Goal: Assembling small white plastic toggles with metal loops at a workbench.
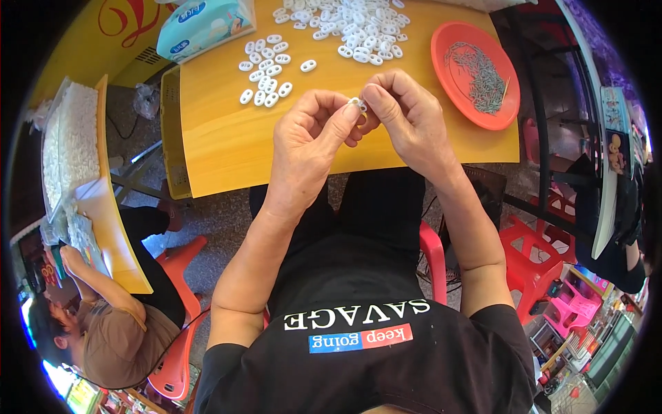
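Observation:
My left hand [310,134] pinches a small white two-hole plastic piece [356,103] between thumb and fingers, above the front part of the table. Against its right side, my right hand [412,121] is closed in a pinch; its fingertips hide whatever they hold. Beyond my left hand lies a loose group of similar white oval pieces [265,67], with a single piece [308,65] apart from them. A large heap of the same pieces [365,24] covers the far middle. On the right, a red plate [441,55] holds many small grey screw-like parts [487,86] and a thin stick [505,90].
A pale blue tissue pack [207,31] stands at the far left corner of the yellow-brown table [234,145]. Further left, another person [124,331] sits at a separate table [124,228]. Red plastic stools [527,265] and dark metal framing stand to the right.

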Demonstrator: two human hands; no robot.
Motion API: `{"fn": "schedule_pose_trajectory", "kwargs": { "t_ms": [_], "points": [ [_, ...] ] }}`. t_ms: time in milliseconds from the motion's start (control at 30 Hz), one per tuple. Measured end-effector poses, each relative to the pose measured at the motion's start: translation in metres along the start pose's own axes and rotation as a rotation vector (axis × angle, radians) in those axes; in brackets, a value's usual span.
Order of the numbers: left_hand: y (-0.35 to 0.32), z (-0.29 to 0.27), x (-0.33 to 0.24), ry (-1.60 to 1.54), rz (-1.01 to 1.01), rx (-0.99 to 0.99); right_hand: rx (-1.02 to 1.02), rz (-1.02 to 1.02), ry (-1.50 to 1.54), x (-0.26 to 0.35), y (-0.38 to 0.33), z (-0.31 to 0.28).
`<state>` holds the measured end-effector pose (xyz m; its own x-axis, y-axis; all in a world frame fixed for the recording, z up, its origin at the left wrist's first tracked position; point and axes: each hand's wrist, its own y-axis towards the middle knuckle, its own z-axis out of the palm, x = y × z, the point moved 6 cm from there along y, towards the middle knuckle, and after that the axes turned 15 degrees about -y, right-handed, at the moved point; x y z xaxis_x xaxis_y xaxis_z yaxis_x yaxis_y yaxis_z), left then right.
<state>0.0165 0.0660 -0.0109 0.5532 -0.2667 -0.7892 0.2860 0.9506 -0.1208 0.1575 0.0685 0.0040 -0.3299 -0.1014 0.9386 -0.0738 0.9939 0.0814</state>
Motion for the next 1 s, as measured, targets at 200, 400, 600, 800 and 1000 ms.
{"fn": "schedule_pose_trajectory", "kwargs": {
  "t_ms": [200, 400, 600, 800, 1000],
  "points": [
    [-0.001, 0.004, 0.001, -0.023, 0.019, -0.014, -0.135, -0.096, -0.102, 0.007, -0.005, 0.002],
    [-0.002, 0.007, 0.003, -0.040, 0.095, -0.038, -0.298, -0.104, 0.035, 0.005, -0.015, 0.013],
    [0.007, 0.002, -0.004, 0.054, 0.115, -0.019, -0.343, -0.041, 0.126, -0.002, -0.012, 0.011],
    [0.006, -0.001, 0.003, 0.092, 0.057, 0.003, -0.293, -0.163, -0.114, 0.001, -0.011, 0.011],
    [0.004, 0.004, 0.003, 0.064, 0.131, -0.034, -0.395, -0.074, 0.061, 0.002, -0.017, 0.015]
  ]
}}
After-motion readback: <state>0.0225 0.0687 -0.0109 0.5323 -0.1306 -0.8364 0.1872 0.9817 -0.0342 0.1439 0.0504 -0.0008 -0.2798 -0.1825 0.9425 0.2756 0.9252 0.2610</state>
